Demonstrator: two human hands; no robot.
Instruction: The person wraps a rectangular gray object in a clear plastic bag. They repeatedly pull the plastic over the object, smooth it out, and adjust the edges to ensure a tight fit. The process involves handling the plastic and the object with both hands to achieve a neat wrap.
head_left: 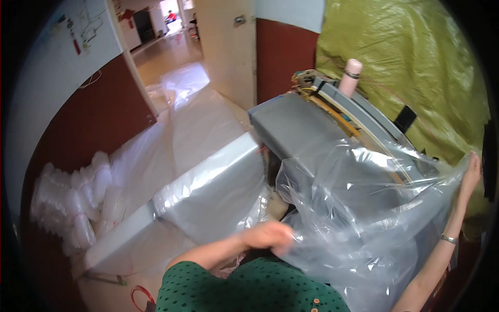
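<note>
A large clear plastic sheet [358, 234] stretches between my two hands, crumpled and shiny. Its upper part drapes over the front of a grey machine [304, 122]. At the lower middle, slightly blurred, my left hand [270, 236] is closed on the sheet's near left edge. Far to the right, with the arm stretched out, my right hand [471, 169] pinches the sheet's other side. The plastic hides the machine's lower front.
A pink bottle [348, 78] and a black flat object [405, 118] stand on the machine. Left lies a plastic-covered grey table [208, 171], with bundled clear plastic [78, 200] beside it. Behind are an open door [228, 57] and a yellow-green sheet [395, 47]. A distant person [171, 17] shows beyond the doorway.
</note>
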